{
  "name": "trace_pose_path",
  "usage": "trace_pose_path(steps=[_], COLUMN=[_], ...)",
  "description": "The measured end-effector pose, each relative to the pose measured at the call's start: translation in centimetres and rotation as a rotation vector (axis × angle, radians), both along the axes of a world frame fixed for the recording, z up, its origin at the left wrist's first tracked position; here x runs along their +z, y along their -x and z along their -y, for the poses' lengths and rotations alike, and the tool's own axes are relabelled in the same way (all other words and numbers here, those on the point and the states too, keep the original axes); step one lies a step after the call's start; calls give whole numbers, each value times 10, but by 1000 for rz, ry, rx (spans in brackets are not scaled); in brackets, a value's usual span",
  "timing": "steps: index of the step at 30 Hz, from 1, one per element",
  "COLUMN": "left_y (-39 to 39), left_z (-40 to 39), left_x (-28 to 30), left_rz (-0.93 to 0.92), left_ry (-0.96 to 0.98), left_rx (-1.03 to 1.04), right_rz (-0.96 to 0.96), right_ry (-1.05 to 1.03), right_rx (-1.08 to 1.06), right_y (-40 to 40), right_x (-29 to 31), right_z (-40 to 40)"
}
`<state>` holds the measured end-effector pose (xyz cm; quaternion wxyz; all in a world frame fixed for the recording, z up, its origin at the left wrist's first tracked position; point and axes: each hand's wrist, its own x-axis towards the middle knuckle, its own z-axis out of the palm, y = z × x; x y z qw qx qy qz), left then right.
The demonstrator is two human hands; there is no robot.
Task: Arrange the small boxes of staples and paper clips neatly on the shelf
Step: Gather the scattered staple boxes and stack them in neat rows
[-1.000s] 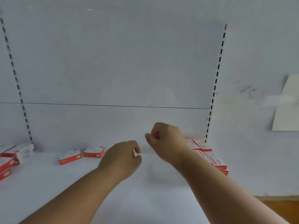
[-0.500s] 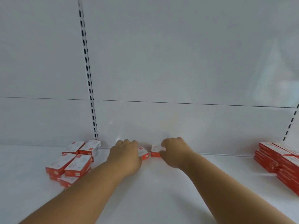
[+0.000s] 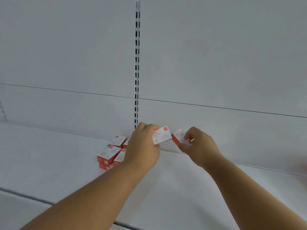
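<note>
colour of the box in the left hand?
White top with red print and a red corner mark on the box held by the left hand; head view.

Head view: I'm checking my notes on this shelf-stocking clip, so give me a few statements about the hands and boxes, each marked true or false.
1. Each hand holds a small box. True: the left hand grips a white-faced box, the right hand pinches a red-sided box.
2. Both held boxes lie flat on the shelf. False: both are lifted and tilted.
3. A cluster of red and white boxes sits left of the left hand. True.
4. The slotted upright stands right of the right hand. False: it rises above the left hand.
</note>
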<state>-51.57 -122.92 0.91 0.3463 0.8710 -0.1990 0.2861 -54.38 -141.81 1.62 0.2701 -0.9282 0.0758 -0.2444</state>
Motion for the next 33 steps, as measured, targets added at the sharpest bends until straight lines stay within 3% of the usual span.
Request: trace_pose_path(steps=[6,13,18,20,24,29,33], left_y=[-18,-64,-86,-89,-84,-53,-13], left_z=[-75,-126,-142,-145,-142,-101,-46], left_x=[13,3,-8,-4,13,25,31], left_rz=[-73,-162,-264,-238,-92,30,41], left_ry=[81,56,-164,-209,-251,-178,-185], left_rx=[158,178,16,-20,-3,-180,-391], right_rz=[93,89,-243,-264,-144,139,247], right_ry=[-89,-43,121,172,225,243,255], right_rx=[73,-64,-86,-62,-81,-187,-295], right_y=[-10,-46,-65,-59,-42,-5,51], right_x=[4,16,5,7,25,45,51], right_z=[-77,-142,-178,-181,-174,-147,-92])
